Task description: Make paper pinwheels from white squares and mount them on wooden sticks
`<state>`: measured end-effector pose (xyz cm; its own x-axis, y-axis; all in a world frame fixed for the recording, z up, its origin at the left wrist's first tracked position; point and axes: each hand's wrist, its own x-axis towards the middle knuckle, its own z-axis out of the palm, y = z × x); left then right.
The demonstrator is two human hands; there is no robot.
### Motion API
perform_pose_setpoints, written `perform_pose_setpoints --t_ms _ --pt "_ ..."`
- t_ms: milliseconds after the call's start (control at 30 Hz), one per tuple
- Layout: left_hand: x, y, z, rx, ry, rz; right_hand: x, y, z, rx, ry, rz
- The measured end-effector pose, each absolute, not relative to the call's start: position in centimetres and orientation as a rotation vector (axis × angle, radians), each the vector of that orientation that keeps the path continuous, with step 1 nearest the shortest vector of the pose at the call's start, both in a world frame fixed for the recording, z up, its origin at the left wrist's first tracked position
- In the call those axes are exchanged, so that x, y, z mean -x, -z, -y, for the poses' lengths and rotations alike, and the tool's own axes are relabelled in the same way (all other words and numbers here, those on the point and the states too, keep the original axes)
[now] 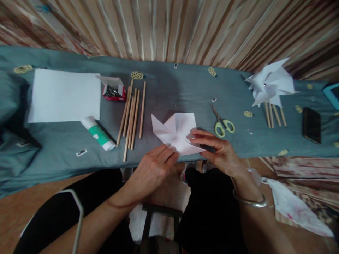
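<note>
A white paper pinwheel (182,125), with folded blades, is between my two hands near the table's front edge. My left hand (160,160) pinches its lower left part, fingers closed on the paper. From the right side my right hand (218,150) grips its edge, with the fingertips on top of a fold. Green-handled scissors (221,123) lie just beyond my right hand. Several wooden sticks (132,118) lie to the left of the pinwheel. Whether any fastener sits at the pinwheel's centre, I cannot tell.
White paper sheets (65,95), a glue stick (97,134) and a red box (113,92) of small metal pieces are on the left. At right, finished-looking pinwheels (272,84) on sticks lie near a dark phone (311,125). A curtain (164,31) hangs behind the cloth-covered table (185,88).
</note>
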<state>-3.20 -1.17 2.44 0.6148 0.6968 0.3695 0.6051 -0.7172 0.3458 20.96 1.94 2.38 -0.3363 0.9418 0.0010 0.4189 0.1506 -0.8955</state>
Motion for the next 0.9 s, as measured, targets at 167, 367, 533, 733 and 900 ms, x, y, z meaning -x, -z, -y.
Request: perform_pose_setpoints --t_ms 167,367,533,733,900 --pt "2.8 -2.5 0.7 -2.656 -0.734 -1.087 -21.3 -3.0 -1.6 1.345 -1.12 1.806" --pt "2.0 -2.1 0.7 -2.602 -0.743 -1.119 -20.0 -2.9 -1.2 1.401 -0.929 1.979" --pt "1.3 -1.7 1.3 -2.555 -0.726 -1.03 -19.0 -2.7 -1.0 1.446 -0.718 2.111" --pt "1.2 -1.4 1.4 -2.494 -0.756 -1.061 -18.0 -2.6 -1.0 1.494 -0.603 2.096" --pt "1.3 -1.3 1.4 -2.481 -0.743 -1.103 -17.4 -2.4 -1.0 1.528 -0.525 2.078"
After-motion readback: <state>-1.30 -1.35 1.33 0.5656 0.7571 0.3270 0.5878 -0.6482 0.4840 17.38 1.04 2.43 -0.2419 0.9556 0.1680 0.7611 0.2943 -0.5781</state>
